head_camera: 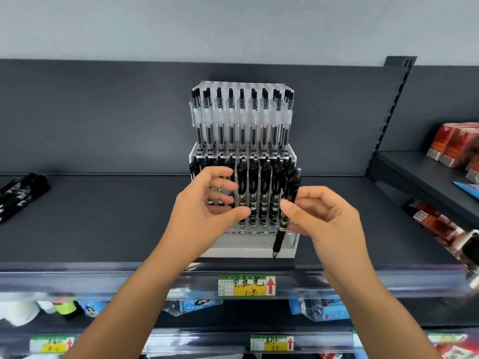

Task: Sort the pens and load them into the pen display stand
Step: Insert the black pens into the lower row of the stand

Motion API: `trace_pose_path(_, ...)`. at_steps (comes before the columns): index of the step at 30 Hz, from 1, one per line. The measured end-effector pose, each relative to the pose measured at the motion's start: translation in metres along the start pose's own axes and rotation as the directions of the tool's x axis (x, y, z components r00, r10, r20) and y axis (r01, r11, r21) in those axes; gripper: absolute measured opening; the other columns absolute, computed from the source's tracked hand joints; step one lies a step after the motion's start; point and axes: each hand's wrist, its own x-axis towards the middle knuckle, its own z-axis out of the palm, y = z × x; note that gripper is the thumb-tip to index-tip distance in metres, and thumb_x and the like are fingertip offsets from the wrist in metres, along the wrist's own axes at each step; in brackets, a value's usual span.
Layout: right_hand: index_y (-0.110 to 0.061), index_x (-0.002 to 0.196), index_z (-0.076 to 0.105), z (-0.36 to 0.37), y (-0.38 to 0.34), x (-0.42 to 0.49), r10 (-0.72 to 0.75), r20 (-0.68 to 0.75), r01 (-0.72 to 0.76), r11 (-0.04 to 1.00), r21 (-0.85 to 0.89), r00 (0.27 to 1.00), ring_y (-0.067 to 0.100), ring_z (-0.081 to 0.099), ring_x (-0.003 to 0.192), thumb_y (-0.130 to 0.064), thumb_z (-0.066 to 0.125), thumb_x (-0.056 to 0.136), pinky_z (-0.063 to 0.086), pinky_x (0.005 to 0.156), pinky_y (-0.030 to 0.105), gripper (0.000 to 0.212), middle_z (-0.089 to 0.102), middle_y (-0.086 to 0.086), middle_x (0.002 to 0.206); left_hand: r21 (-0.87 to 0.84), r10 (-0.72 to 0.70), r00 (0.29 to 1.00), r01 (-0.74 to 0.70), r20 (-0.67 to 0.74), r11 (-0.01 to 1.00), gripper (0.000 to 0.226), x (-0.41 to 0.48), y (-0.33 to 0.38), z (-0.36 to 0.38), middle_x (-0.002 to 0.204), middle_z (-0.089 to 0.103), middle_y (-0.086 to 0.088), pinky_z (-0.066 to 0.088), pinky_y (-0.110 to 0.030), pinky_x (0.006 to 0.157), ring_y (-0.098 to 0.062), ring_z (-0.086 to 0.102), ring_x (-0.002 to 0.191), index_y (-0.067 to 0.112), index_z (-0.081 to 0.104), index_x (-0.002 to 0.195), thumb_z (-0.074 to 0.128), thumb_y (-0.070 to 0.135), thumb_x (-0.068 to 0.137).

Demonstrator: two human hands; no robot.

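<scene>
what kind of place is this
Most likely a retail shop: a price tag on the shelf rail, a stocked pen display stand, and boxed goods alongside.

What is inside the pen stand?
The stand holds clear pens upright in the back rows and black pens in front. The left hand covers the front-left slots, so what fills them is mostly hidden.

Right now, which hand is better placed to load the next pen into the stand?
Right. The right hand pinches a black pen, tip down, at the right front of the display stand. The left hand holds nothing, spread before the stand's left side.
</scene>
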Motion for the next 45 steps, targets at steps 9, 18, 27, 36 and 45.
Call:
trace_pose_path(9, -0.014, 0.092, 0.069, 0.038, -0.021, 0.005, -0.104, 0.144, 0.087, 0.989, 0.117, 0.984, 0.016, 0.067, 0.074, -0.015, 0.075, 0.077, 0.06, 0.066, 0.039, 0.016, 0.068, 0.001, 0.077, -0.057, 0.141, 0.985, -0.136, 0.099, 0.989, 0.041, -0.008, 0.022, 0.004, 0.089, 0.07, 0.004, 0.058, -0.025, 0.073, -0.014, 0.069, 0.081, 0.029, 0.065, 0.104, 0.08, 0.009, 0.072)
trace_pose_path(18, -0.029, 0.114, 0.061, 0.028, 0.002, 0.004, -0.272, 0.212, 0.329, 0.892, -0.311, 0.939, 0.005, 0.061, 0.089, -0.022, 0.065, 0.088, 0.051, 0.074, 0.017, 0.027, 0.063, -0.012, 0.094, -0.287, -0.017, 0.975, -0.048, -0.222, 0.957, 0.034, 0.012, 0.007, -0.011, 0.095, 0.073, -0.01, 0.057, -0.029, 0.08, -0.016, 0.068, 0.082, 0.014, 0.07, 0.092, 0.081, 0.022, 0.061)
trace_pose_path(27, -0.035, 0.14, 0.04, 0.009, 0.014, -0.001, -0.219, 0.434, 0.484, 0.482, -0.731, 0.874, 0.001, 0.043, 0.12, -0.042, 0.059, 0.09, 0.033, 0.095, 0.013, 0.053, 0.049, -0.018, 0.13, -0.106, -0.031, 0.982, 0.012, -0.188, 0.994, 0.025, 0.027, -0.019, -0.002, 0.077, 0.071, 0.002, 0.059, -0.032, 0.073, -0.011, 0.068, 0.073, 0.021, 0.071, 0.086, 0.084, 0.012, 0.067)
trace_pose_path(36, -0.038, 0.145, 0.028, 0.007, 0.015, -0.003, -0.081, 0.534, 0.531, 0.306, -0.79, 0.842, 0.002, 0.034, 0.128, -0.06, 0.047, 0.089, 0.034, 0.098, 0.017, 0.063, 0.037, -0.019, 0.141, 0.175, -0.039, 0.995, 0.054, -0.089, 0.983, 0.026, 0.023, -0.032, 0.007, 0.071, 0.066, 0.011, 0.049, -0.005, 0.063, 0.001, 0.062, 0.064, 0.03, 0.064, 0.074, 0.086, 0.018, 0.066)
trace_pose_path(45, -0.036, 0.145, 0.029, 0.007, 0.014, -0.003, -0.075, 0.566, 0.557, 0.32, -0.767, 0.821, 0.003, 0.036, 0.127, -0.057, 0.048, 0.091, 0.032, 0.1, 0.016, 0.061, 0.037, -0.018, 0.141, 0.544, 0.006, 1.0, 0.012, -0.031, 0.839, 0.032, 0.021, -0.036, 0.005, 0.077, 0.067, 0.015, 0.054, -0.027, 0.072, -0.005, 0.064, 0.075, 0.024, 0.073, 0.092, 0.075, 0.05, 0.074)
